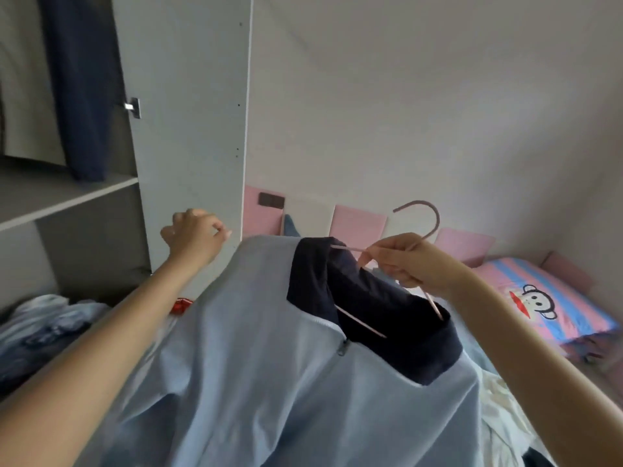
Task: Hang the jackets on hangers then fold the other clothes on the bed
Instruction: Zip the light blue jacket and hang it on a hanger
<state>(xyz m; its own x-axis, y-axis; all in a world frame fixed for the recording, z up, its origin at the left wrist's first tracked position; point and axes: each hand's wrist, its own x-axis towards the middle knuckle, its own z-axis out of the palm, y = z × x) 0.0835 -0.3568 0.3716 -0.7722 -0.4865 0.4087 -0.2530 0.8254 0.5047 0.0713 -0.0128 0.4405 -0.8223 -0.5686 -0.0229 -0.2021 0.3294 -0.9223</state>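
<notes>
1. Far left: open wardrobe (188,96), with a navy garment (81,96) hanging inside above a shelf (67,193). The rail was out of view.
2. Low left: a pile of clothes (43,325) lay unfolded on the bed (485,358).
3. The left hand (194,235) was raised beside the wardrobe panel with its fingers curled in. Nothing was seen in it, and it was clear of the jacket.
4. Centre: the light blue jacket (269,382) with a navy collar was held up over the bed, draped on the pink hanger (426,215). The hanger's arms ran into the collar and its hook pointed up.
5. The right hand (408,264) pinched the hanger neck just under the hook and carried all the weight.
6. Far right: a striped pillow (539,298) with a cartoon monkey lay at the head of the bed.
7. Step, as judged: the jacket was on the hanger and the next move was to the wardrobe.
8. Risks:
   - The hanger was tilted and only one hand supported it. The far shoulder could slip off an arm and drop the jacket onto the bed.
   - The grip was a thin pinch on wire, so the hanger could twist during the swing left.
   - The hook could miss the unseen rail or snag the navy garment.
</notes>
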